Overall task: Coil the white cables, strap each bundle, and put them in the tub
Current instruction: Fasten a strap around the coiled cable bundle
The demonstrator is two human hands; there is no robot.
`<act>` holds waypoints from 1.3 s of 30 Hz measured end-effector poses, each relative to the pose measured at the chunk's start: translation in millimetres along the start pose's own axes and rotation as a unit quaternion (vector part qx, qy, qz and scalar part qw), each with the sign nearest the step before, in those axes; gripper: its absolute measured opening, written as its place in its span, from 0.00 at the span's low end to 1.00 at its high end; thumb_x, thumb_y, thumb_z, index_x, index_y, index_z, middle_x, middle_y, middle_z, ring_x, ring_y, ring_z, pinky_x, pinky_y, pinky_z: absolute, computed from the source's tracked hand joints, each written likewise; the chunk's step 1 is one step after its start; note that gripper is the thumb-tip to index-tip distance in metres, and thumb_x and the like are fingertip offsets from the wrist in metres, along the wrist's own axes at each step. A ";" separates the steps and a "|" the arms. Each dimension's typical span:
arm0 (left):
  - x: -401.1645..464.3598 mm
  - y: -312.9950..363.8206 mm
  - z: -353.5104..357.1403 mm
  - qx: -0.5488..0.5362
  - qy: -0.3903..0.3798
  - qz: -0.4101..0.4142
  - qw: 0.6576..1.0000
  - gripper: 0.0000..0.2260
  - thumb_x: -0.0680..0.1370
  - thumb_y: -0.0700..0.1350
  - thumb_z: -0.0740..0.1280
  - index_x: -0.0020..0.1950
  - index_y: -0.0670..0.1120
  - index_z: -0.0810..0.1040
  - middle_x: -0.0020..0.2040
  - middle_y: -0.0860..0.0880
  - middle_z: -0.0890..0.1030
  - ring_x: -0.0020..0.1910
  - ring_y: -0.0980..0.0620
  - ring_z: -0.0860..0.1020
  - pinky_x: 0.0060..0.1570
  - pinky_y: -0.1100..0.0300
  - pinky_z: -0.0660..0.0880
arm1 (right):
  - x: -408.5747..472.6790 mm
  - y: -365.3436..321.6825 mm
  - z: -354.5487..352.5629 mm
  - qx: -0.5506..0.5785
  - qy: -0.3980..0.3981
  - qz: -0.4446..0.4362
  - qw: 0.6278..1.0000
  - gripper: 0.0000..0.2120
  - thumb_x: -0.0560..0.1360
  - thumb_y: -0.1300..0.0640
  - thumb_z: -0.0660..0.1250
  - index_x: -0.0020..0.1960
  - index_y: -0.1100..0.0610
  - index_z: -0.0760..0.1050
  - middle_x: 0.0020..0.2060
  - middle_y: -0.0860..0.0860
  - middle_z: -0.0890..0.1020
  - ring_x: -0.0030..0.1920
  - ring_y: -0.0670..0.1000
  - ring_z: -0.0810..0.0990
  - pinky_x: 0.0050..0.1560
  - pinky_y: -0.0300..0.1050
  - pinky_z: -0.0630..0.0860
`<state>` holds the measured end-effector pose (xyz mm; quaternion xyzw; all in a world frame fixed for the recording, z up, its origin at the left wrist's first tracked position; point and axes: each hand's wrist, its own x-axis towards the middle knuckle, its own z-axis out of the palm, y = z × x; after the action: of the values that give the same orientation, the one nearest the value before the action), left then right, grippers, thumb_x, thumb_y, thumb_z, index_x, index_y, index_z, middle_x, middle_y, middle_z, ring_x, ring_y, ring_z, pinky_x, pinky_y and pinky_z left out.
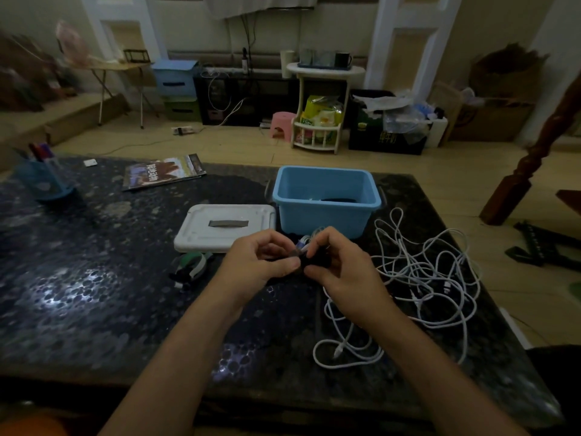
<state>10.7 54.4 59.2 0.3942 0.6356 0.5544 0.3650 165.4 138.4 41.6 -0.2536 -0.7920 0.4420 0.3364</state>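
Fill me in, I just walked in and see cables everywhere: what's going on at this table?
A person is bundling cables. Both hands, left hand and right hand, pinch a dark strap around a small coiled white cable, held just in front of the blue tub. The tub is open, with its white lid lying beside it. A tangle of loose white cables still lies on the table, not yet coiled.

Table (pixel 94 309) w/ tub (pixel 323 215), lid (pixel 220 228), cables (pixel 434 278)
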 end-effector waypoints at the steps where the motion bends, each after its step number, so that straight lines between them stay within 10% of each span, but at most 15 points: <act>1: -0.1 -0.8 -2.0 -0.007 -0.010 -0.011 1.000 0.10 0.69 0.32 0.76 0.43 0.45 0.82 0.38 0.49 0.83 0.40 0.53 0.81 0.43 0.60 0.78 | -0.6 -0.9 0.0 -0.009 -0.006 -0.001 1.000 0.18 0.72 0.69 0.72 0.45 0.47 0.73 0.44 0.46 0.81 0.49 0.48 0.82 0.53 0.54 0.80; 20: 5.0 -21.9 -7.4 0.135 -0.040 0.003 0.990 0.05 0.76 0.44 0.73 0.42 0.44 0.82 0.33 0.50 0.81 0.35 0.56 0.77 0.38 0.58 0.73 | -7.0 6.5 8.9 0.045 -0.031 0.051 0.997 0.19 0.71 0.71 0.71 0.46 0.47 0.74 0.45 0.46 0.82 0.49 0.48 0.83 0.53 0.50 0.81; 28: 15.3 -33.3 2.5 0.076 0.066 -0.014 0.995 0.07 0.78 0.41 0.70 0.41 0.42 0.80 0.30 0.50 0.82 0.27 0.56 0.80 0.28 0.64 0.74 | -1.3 12.5 11.6 0.160 0.032 0.208 0.964 0.23 0.76 0.64 0.71 0.65 0.46 0.70 0.57 0.51 0.78 0.53 0.53 0.83 0.55 0.54 0.83; 35: 53.2 -53.7 -8.3 -0.005 0.218 -0.062 0.974 0.08 0.78 0.44 0.71 0.43 0.41 0.80 0.38 0.40 0.85 0.39 0.40 0.85 0.46 0.44 0.82 | -1.8 25.3 -10.6 0.143 0.068 0.255 0.954 0.14 0.79 0.63 0.67 0.54 0.43 0.73 0.55 0.47 0.80 0.52 0.51 0.83 0.51 0.49 0.82; 39: 80.7 -71.5 5.6 0.091 0.221 -0.068 0.969 0.09 0.76 0.45 0.72 0.37 0.45 0.79 0.35 0.44 0.83 0.38 0.45 0.81 0.43 0.52 0.78 | 1.8 32.8 -31.6 0.138 0.096 0.257 0.952 0.11 0.79 0.63 0.65 0.54 0.47 0.75 0.53 0.46 0.81 0.51 0.51 0.84 0.51 0.49 0.82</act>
<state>-25.3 124.5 -14.5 0.2493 0.7738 0.5412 0.2147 191.5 172.1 25.7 -0.4414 -0.5952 0.5918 0.3174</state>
